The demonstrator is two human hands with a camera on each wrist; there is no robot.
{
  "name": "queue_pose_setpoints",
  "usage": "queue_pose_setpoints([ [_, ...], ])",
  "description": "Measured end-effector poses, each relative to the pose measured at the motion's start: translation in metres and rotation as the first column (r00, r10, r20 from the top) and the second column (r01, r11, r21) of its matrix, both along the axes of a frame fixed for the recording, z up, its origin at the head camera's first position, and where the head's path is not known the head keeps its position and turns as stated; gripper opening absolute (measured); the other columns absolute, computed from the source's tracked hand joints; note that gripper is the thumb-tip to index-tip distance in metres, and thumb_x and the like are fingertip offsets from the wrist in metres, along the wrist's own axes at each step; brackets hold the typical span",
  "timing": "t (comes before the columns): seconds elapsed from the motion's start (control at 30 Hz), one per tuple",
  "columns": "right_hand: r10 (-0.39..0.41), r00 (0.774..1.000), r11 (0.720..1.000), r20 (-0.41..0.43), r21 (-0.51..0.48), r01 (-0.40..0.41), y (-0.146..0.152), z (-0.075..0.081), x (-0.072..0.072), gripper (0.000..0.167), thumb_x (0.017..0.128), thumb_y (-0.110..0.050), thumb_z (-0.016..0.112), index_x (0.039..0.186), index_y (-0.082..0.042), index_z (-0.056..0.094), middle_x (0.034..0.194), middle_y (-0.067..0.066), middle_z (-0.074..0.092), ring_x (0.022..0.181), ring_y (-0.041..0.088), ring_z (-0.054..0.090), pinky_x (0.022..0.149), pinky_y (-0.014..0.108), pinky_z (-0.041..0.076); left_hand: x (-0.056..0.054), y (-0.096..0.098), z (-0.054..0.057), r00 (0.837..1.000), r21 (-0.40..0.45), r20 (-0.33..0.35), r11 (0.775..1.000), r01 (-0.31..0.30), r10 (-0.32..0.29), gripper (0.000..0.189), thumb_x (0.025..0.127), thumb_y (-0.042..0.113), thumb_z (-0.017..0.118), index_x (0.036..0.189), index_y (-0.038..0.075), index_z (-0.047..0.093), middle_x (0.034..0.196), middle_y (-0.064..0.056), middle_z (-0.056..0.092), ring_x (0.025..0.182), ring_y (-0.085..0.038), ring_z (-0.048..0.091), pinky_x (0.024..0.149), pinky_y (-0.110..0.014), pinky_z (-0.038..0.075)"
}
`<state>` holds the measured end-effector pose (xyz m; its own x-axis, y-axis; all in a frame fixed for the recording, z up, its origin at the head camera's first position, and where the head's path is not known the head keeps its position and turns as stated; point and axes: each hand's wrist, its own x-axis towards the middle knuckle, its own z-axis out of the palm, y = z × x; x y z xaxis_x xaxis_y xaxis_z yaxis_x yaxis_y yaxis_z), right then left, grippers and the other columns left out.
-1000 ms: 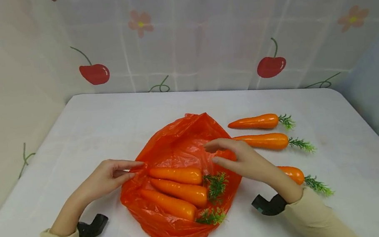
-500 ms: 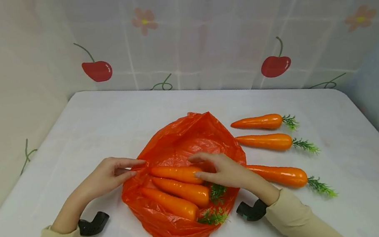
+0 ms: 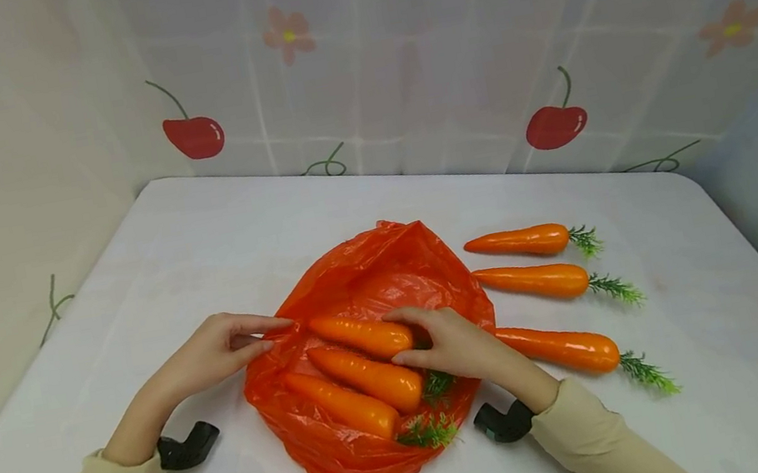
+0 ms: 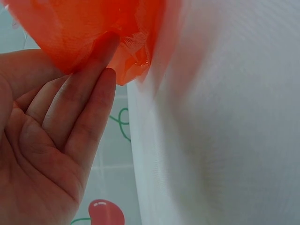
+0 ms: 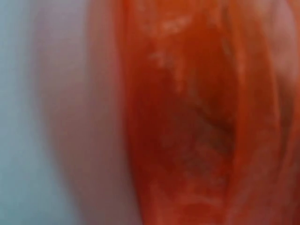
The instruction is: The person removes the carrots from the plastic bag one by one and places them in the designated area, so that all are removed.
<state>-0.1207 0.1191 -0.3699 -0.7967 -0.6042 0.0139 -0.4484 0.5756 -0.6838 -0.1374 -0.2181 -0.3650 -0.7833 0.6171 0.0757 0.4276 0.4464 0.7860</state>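
Observation:
An orange-red plastic bag (image 3: 377, 270) lies spread on the white table, its mouth facing up. My left hand (image 3: 217, 354) pinches the bag's left edge between thumb and fingers; in the left wrist view this hand (image 4: 61, 108) has the thin film at its fingertips. Three carrots with green tops lie in the bag. My right hand (image 3: 455, 346) grips the thick end of the farthest carrot (image 3: 362, 335), hiding most of its leaves. The middle carrot (image 3: 369, 378) and the nearest carrot (image 3: 343, 403) lie beside it. The right wrist view shows blurred bag film (image 5: 187, 117) up close.
Right of the bag, three more carrots lie on the table (image 3: 197, 243): a far one (image 3: 520, 242), a middle one (image 3: 535, 281) and a near one (image 3: 562, 348). Black wrist cameras sit under the left wrist (image 3: 189, 446) and right wrist (image 3: 505, 421). A printed curtain (image 3: 393, 56) hangs behind.
My right hand has moved left into the bag and taken hold of the farthest carrot inside, which has shifted slightly right and up. My left hand stays at the bag's edge.

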Motion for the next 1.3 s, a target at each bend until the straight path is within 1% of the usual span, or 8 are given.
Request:
queue_pose_setpoints([
  [0.2,-0.025,0.999,1.000,-0.037,0.001,0.025,-0.001,-0.001,-0.001,0.055,0.083,-0.030,0.073,0.131,-0.010,0.053,0.118,0.000,0.059,0.100,0.012,0.053,0.089,0.034,0.043,-0.001,0.000,0.000,1.000,-0.009,-0.016,1.000,-0.003,0.003,0.032,0.086,-0.001,0.064,0.118,0.002,0.065,0.110,-0.008,0.065,0.058,-0.009,0.041,0.054,-0.022,0.040],
  [0.4,-0.021,0.998,1.000,-0.058,-0.020,0.020,-0.003,0.000,-0.001,0.054,0.082,-0.027,0.074,0.129,-0.009,0.054,0.118,0.000,0.059,0.101,0.013,0.053,0.089,0.034,0.043,-0.001,0.000,0.001,1.000,-0.006,-0.016,1.000,-0.006,0.006,0.032,0.086,-0.002,0.064,0.118,0.001,0.065,0.110,-0.008,0.065,0.060,-0.009,0.044,0.055,-0.023,0.041],
  [0.6,-0.014,0.998,0.999,-0.058,-0.033,0.012,-0.002,-0.001,-0.002,0.053,0.083,-0.026,0.074,0.129,-0.010,0.055,0.119,0.000,0.058,0.100,0.013,0.053,0.088,0.034,0.044,0.000,0.000,0.000,1.000,-0.006,-0.015,1.000,-0.006,0.006,0.032,0.086,-0.002,0.064,0.118,0.001,0.065,0.110,-0.008,0.065,0.060,-0.008,0.043,0.055,-0.023,0.041],
  [0.7,-0.014,0.998,0.998,-0.060,-0.069,0.010,-0.001,-0.001,-0.003,0.050,0.083,-0.024,0.073,0.128,-0.011,0.055,0.117,0.000,0.058,0.097,0.013,0.053,0.084,0.033,0.046,-0.001,0.000,0.000,1.000,-0.001,-0.017,1.000,-0.002,0.002,0.032,0.086,-0.002,0.064,0.118,0.001,0.065,0.110,-0.008,0.065,0.058,-0.008,0.041,0.054,-0.023,0.040],
  [0.9,-0.057,0.995,0.988,-0.080,-0.150,0.044,0.003,0.005,-0.005,0.047,0.083,-0.021,0.074,0.126,-0.011,0.057,0.113,0.001,0.060,0.089,0.015,0.055,0.076,0.030,0.049,-0.002,0.000,0.003,1.000,0.000,-0.029,1.000,-0.001,0.001,0.032,0.086,-0.002,0.064,0.118,0.001,0.065,0.109,-0.008,0.066,0.055,-0.007,0.037,0.053,-0.022,0.038],
  [1.07,-0.090,0.994,0.979,-0.067,-0.192,0.075,0.007,0.011,-0.005,0.047,0.083,-0.018,0.074,0.126,-0.010,0.058,0.111,0.002,0.061,0.088,0.016,0.057,0.075,0.032,0.049,-0.001,0.000,0.005,0.999,-0.005,-0.032,1.000,-0.007,0.007,0.032,0.086,-0.002,0.064,0.118,0.002,0.065,0.109,-0.007,0.066,0.054,-0.007,0.034,0.052,-0.023,0.037],
  [1.17,-0.115,0.993,0.973,-0.034,-0.206,0.106,0.011,0.018,-0.004,0.046,0.083,-0.020,0.073,0.126,-0.012,0.059,0.112,0.001,0.060,0.090,0.018,0.056,0.075,0.032,0.050,-0.001,0.000,0.005,1.000,-0.004,-0.027,1.000,-0.006,0.006,0.032,0.086,-0.003,0.064,0.118,0.001,0.065,0.110,-0.008,0.065,0.061,-0.008,0.044,0.055,-0.022,0.041],
  [1.3,-0.135,0.991,0.964,0.012,-0.231,0.135,0.017,0.024,-0.002,0.045,0.084,-0.021,0.072,0.127,-0.014,0.058,0.113,0.004,0.058,0.091,0.022,0.055,0.075,0.033,0.050,0.001,0.000,0.003,1.000,-0.001,-0.005,1.000,-0.002,0.002,0.032,0.086,-0.004,0.063,0.118,0.000,0.064,0.113,-0.009,0.064,0.076,-0.014,0.054,0.061,-0.023,0.046],
])
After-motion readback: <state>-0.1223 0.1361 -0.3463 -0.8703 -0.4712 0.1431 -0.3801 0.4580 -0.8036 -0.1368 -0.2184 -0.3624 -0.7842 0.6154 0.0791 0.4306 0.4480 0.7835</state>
